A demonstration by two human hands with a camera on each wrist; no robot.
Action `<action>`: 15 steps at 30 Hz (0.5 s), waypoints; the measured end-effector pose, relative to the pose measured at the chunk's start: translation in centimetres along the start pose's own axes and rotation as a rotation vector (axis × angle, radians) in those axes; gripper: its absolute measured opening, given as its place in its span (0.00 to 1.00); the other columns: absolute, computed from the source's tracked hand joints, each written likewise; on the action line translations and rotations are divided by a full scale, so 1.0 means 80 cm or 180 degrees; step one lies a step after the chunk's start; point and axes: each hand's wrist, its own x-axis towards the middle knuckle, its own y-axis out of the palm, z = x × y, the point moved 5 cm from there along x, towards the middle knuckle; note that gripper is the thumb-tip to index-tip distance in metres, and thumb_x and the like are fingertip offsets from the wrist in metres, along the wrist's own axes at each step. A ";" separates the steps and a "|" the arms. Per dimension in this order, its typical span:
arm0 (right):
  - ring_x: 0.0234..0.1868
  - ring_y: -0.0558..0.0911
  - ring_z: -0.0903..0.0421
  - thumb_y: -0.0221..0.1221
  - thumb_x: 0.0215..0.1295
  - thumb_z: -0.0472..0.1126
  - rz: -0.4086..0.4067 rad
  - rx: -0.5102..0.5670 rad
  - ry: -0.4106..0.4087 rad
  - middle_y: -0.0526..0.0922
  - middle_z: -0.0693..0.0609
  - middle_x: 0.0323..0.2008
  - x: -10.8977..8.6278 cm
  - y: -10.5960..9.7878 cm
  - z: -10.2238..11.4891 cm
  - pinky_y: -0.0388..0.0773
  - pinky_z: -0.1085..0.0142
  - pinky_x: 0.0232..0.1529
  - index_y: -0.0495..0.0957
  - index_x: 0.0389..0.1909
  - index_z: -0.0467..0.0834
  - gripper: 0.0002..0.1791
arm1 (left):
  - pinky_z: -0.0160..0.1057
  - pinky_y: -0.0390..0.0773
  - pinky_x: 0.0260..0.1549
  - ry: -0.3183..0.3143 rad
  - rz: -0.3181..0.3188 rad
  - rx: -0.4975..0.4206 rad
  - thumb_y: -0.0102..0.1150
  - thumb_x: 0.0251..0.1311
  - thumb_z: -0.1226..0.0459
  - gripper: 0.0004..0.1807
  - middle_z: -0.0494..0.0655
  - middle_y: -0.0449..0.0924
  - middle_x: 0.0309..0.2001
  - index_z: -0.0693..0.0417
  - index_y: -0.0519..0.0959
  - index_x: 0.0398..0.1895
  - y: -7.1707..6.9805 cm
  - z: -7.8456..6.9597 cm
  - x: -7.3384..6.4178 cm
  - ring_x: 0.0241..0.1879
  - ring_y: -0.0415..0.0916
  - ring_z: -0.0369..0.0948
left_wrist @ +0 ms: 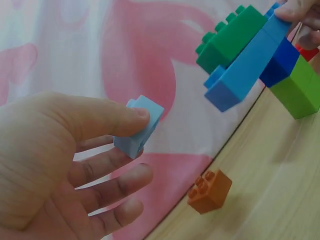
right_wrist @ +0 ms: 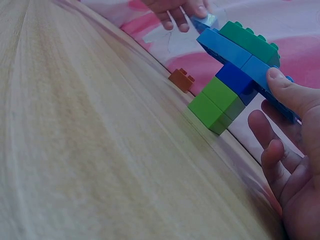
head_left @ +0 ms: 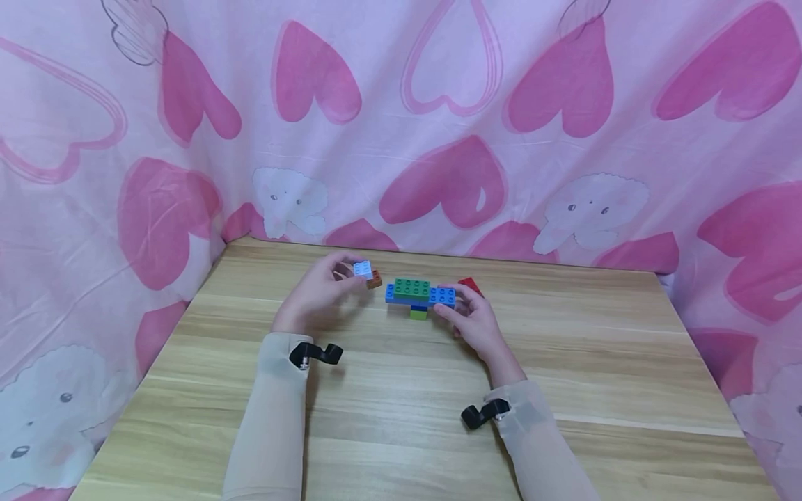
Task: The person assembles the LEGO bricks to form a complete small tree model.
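Head cam: pink heart-print curtain [head_left: 438,174] hangs behind & to both sides of the brick build [head_left: 418,296]; wood-grain surface [head_left: 388,417] spreads below it & toward you. Your R hand [head_left: 475,316] is nearer, on the build's R end; your L hand [head_left: 316,289] is off its L end. Key relation: the build's long blue bar [head_left: 441,295] runs approx L–R btwn your hands, free end facing the pale-blue brick [head_left: 363,269], w/ a gap btwn. R fingers clamped on the bar; L thumb & index pinch the pale-blue brick, other L fingers apart. Green brick [head_left: 411,288] sits atop the bar, dk-blue brick [right_wrist: 237,82] & lime bricks [right_wrist: 215,102] under; can't tell if the base touches down. Orange-brown brick [head_left: 375,280] lies L of the build; red brick [head_left: 469,284], part hidden, R of it.
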 end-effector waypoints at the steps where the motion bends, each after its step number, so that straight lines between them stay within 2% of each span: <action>1: 0.43 0.84 0.46 0.74 0.70 0.57 0.0000 0.0004 0.0000 0.86 0.48 0.59 0.000 0.000 0.000 0.78 0.68 0.28 0.81 0.68 0.58 0.29 | 0.53 0.81 0.53 0.0038 -0.0013 0.0025 0.72 0.73 0.58 0.20 0.47 0.82 0.55 0.39 0.82 0.65 0.000 -0.003 0.000 0.56 0.78 0.51; 8: 0.43 0.85 0.46 0.74 0.70 0.56 0.0010 0.0000 -0.0010 0.87 0.48 0.58 -0.001 0.000 0.001 0.78 0.68 0.29 0.81 0.69 0.57 0.29 | 0.53 0.81 0.52 0.0243 -0.0037 0.0135 0.73 0.71 0.57 0.19 0.50 0.82 0.52 0.40 0.82 0.62 0.008 -0.028 -0.001 0.51 0.78 0.52; 15: 0.42 0.85 0.46 0.74 0.70 0.57 0.0005 0.0004 -0.0017 0.89 0.48 0.57 -0.002 0.000 0.002 0.78 0.68 0.28 0.82 0.68 0.58 0.28 | 0.52 0.81 0.53 0.0399 -0.0140 0.0193 0.73 0.71 0.57 0.21 0.46 0.82 0.50 0.42 0.81 0.64 0.025 -0.045 0.001 0.50 0.78 0.49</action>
